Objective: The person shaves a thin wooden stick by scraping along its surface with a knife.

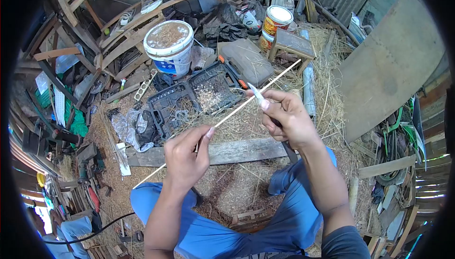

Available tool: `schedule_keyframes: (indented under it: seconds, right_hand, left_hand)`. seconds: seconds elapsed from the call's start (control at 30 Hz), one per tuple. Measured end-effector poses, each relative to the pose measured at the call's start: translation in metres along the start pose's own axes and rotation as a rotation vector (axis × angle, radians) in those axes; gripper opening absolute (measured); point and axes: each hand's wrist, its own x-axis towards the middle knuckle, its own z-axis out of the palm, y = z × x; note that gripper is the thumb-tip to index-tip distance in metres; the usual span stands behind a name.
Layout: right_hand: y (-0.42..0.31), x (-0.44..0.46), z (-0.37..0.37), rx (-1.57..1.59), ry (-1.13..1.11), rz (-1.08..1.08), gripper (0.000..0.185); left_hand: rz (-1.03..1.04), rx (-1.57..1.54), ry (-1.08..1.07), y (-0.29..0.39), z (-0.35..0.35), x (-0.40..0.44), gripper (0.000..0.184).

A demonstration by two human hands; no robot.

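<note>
A long thin pale stick [232, 113] slants from the lower left up to the right in front of me. My left hand [188, 154] pinches it between thumb and fingers near its middle. Higher up, my right hand [287, 117] is closed around a knife [256, 93], whose short blade points up and left and lies against the stick. Part of a dark handle shows below the right hand. A grey wooden plank [237, 151] lies across the ground beneath both hands.
Beyond the plank are an open tool case [173, 105], a closed grey case [246, 62], a white bucket [169, 48], paint cans [277, 18] and a small wooden stool [293, 43]. A large board [388, 64] leans at right. Another person's legs [76, 233] show at lower left.
</note>
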Motion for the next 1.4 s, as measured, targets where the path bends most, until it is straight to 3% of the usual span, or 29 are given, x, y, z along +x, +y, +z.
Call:
schedule_keyframes:
  seconds: [0.2, 0.47, 0.53, 0.63, 0.73, 0.9, 0.97, 1.03, 1.27, 1.4]
  right_hand:
    - [0.017, -0.003, 0.018, -0.051, -0.07, 0.118, 0.026]
    - [-0.003, 0.0, -0.009, -0.033, 0.096, -0.043, 0.022]
    - [0.002, -0.005, 0.007, -0.11, 0.099, -0.019, 0.025]
    - [0.016, -0.003, 0.011, -0.072, -0.07, 0.081, 0.028]
    - [0.004, -0.003, 0.002, -0.022, 0.063, 0.038, 0.028]
    - [0.011, -0.006, 0.011, -0.045, -0.06, 0.108, 0.025]
    - [0.011, -0.002, 0.002, -0.063, 0.016, 0.028, 0.025]
    - [0.003, 0.004, -0.016, -0.057, 0.133, -0.067, 0.023]
    - [0.013, -0.001, 0.004, -0.008, 0.002, 0.072, 0.022]
    - [0.009, -0.002, 0.0, 0.015, -0.006, -0.013, 0.026]
  left_hand:
    - [0.029, -0.011, 0.017, 0.0, 0.002, 0.003, 0.012]
    - [0.083, 0.008, 0.073, -0.004, 0.004, 0.0, 0.01]
    - [0.09, -0.011, 0.091, -0.006, 0.006, 0.0, 0.011]
    - [0.1, 0.019, 0.096, -0.006, 0.006, 0.001, 0.012]
    - [0.135, 0.033, 0.114, -0.005, 0.005, 0.001, 0.013]
    - [0.146, 0.059, 0.118, -0.006, 0.005, 0.002, 0.014]
    - [0.157, 0.079, 0.112, -0.006, 0.003, 0.002, 0.015]
    - [0.153, 0.088, 0.135, -0.006, 0.002, 0.002, 0.018]
    - [0.025, 0.041, 0.035, -0.003, -0.001, 0.001, 0.014]
    - [0.0, -0.029, 0.059, -0.001, 0.001, 0.001, 0.011]
